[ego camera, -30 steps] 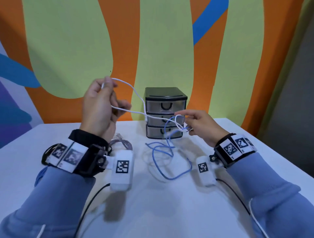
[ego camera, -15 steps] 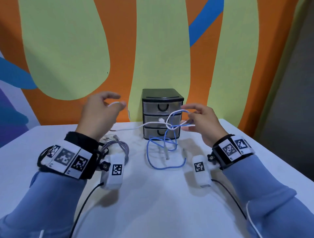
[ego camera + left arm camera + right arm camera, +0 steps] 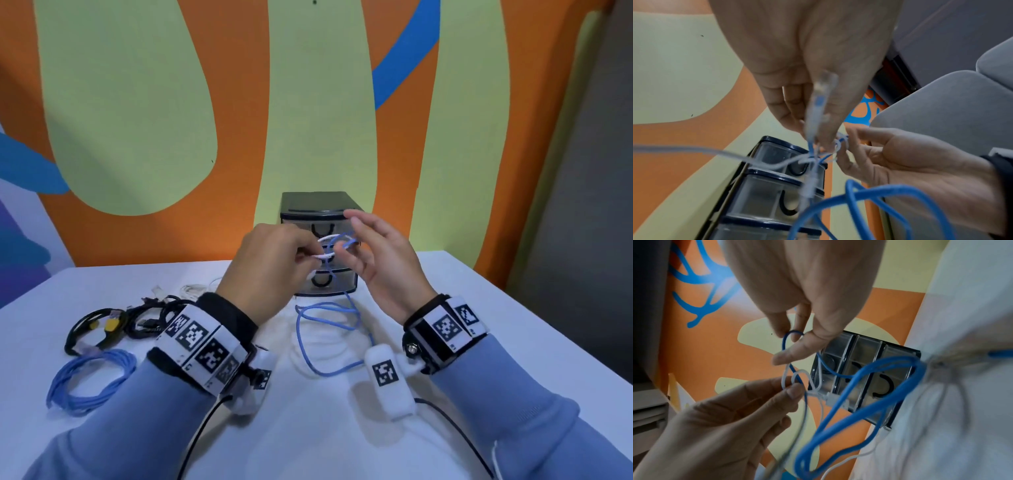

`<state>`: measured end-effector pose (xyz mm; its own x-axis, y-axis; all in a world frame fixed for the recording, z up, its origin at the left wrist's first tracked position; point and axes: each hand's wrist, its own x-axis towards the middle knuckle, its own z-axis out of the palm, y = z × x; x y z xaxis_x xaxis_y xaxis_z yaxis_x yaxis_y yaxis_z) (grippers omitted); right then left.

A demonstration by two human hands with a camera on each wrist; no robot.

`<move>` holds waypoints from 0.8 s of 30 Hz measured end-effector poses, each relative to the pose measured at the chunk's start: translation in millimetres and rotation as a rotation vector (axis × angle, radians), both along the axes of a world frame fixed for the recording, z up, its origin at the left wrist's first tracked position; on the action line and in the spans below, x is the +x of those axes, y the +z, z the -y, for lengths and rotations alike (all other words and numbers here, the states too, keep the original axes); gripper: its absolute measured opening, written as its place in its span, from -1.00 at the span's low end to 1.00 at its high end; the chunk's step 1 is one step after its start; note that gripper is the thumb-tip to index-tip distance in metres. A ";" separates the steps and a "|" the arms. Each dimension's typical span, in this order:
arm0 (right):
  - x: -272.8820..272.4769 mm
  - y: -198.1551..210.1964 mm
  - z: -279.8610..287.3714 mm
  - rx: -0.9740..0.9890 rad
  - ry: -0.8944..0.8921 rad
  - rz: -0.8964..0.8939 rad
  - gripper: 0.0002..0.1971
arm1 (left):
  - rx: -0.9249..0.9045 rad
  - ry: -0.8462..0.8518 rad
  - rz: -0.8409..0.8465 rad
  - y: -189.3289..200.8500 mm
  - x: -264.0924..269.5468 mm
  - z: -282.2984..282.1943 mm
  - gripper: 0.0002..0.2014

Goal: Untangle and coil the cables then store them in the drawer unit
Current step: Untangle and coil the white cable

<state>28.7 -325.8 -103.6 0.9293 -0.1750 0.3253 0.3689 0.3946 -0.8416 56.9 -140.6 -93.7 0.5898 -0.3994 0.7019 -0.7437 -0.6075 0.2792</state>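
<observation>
Untangling step: left hand (image 3: 270, 263) pinches white cable (image 3: 786, 378) at knot; right hand (image 3: 380, 263) pinches blue cable (image 3: 791, 335) loop. Next: ease loop free, gently.

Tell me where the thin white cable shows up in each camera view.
Head: thin white cable loops at centre, between both hands.
Left wrist: pale and blurred, running from the left edge to the knot at centre.
Right wrist: small white loops left of centre.
Shared landmark: the black-framed clear plastic drawer unit behind it.
</observation>
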 end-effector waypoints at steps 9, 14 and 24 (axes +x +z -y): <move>-1.3 -9.4 -1.1 -0.512 -0.113 0.095 -0.69 | -0.600 -0.202 -0.387 -1.6 -4.8 -6.9 -0.94; 3.1 -10.1 9.7 -0.576 -0.333 -0.001 -0.62 | -0.961 -0.217 -0.534 12.3 -6.1 -15.3 -0.87; 4.6 -1.2 35.2 -0.580 -0.474 -0.101 -0.61 | -1.157 -0.123 -0.510 15.7 5.9 -38.2 -0.81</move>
<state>33.3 -361.1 -104.9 0.8272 -0.3903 0.4042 0.2989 -0.3035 -0.9047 62.8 -102.4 -77.9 0.8975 0.2212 0.3814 -0.4299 0.2468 0.8685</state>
